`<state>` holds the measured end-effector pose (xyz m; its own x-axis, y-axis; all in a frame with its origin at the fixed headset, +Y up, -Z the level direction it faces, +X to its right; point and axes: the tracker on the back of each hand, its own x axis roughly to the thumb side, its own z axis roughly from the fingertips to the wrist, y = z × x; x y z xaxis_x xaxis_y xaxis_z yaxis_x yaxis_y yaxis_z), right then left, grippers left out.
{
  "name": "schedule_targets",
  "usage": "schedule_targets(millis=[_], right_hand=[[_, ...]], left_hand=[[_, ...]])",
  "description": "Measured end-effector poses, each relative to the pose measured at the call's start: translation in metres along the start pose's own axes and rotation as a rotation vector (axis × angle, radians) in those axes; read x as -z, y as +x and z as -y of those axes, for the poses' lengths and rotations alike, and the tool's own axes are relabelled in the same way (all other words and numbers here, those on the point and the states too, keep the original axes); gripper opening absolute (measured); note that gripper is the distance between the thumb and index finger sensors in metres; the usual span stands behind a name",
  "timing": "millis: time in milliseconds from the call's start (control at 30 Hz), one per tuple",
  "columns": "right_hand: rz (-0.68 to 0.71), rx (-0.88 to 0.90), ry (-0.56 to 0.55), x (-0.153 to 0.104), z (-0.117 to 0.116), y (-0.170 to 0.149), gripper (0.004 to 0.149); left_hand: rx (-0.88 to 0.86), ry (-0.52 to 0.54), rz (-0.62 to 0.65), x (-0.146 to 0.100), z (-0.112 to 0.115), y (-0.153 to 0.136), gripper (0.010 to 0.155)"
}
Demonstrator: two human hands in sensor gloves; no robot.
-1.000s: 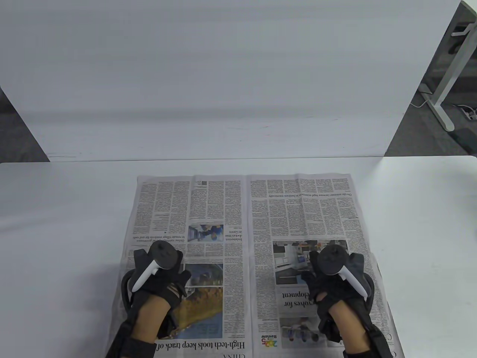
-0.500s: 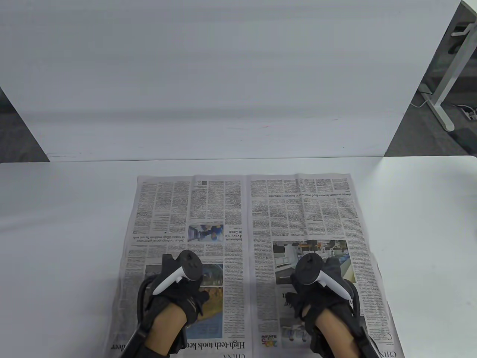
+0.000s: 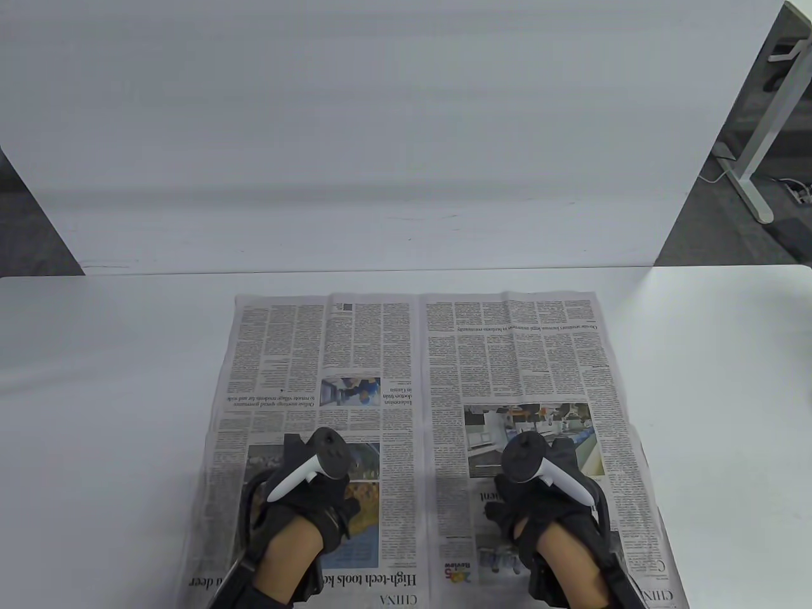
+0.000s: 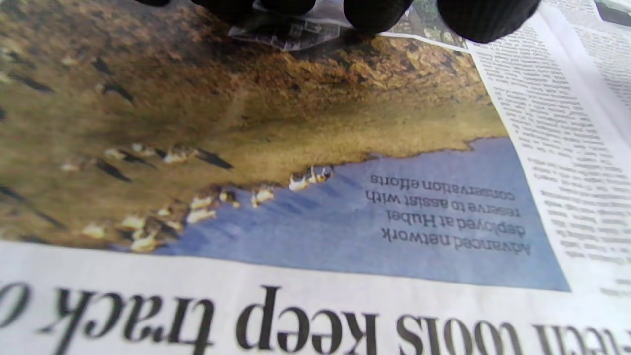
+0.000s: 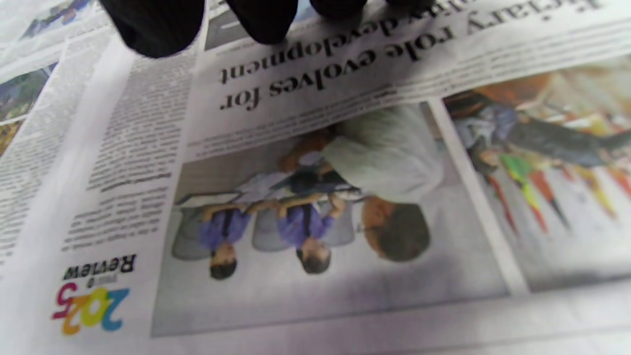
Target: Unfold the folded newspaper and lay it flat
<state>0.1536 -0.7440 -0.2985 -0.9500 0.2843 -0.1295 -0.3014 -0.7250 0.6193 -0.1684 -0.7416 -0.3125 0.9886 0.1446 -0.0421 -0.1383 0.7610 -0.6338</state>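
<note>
Table [image 3: 95, 393], white, seen from above. Newspaper [image 3: 419, 355] lies opened out as a two-page spread near the table's front edge, print upside down to the camera, centre crease running front to back; its near edge runs out of the bottom of the table view.

Left page: left hand [image 3: 304, 501], palm down, rests on the large brown-and-blue landscape photo, black-and-white tracker [image 3: 311, 466] on its back. Left wrist view: gloved fingertips [image 4: 377, 12] hang in at the top edge, low over or on the photo; contact not clear. They pinch no paper, but how far the hand is spread I cannot tell.

Right page: right hand [image 3: 545, 507], palm down, over the headline just beside the centre crease, tracker [image 3: 539, 469] on its back. Right wrist view: fingertips [image 5: 157, 27] at the top edge, over the column text and headline, nothing pinched; fingers' spread again unclear.

Beyond the table: white backboard [image 3: 380, 127]; desk leg [image 3: 758, 146] at far right.
</note>
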Motion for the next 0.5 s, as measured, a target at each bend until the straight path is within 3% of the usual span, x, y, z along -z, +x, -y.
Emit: schedule_targets(millis=[500], right_hand=[[-0.010,0.018,-0.049,0.028,0.004,-0.002,0.072]], left_hand=[[-0.044,0.111,0.004,0.028,-0.008,-0.004,0.067]])
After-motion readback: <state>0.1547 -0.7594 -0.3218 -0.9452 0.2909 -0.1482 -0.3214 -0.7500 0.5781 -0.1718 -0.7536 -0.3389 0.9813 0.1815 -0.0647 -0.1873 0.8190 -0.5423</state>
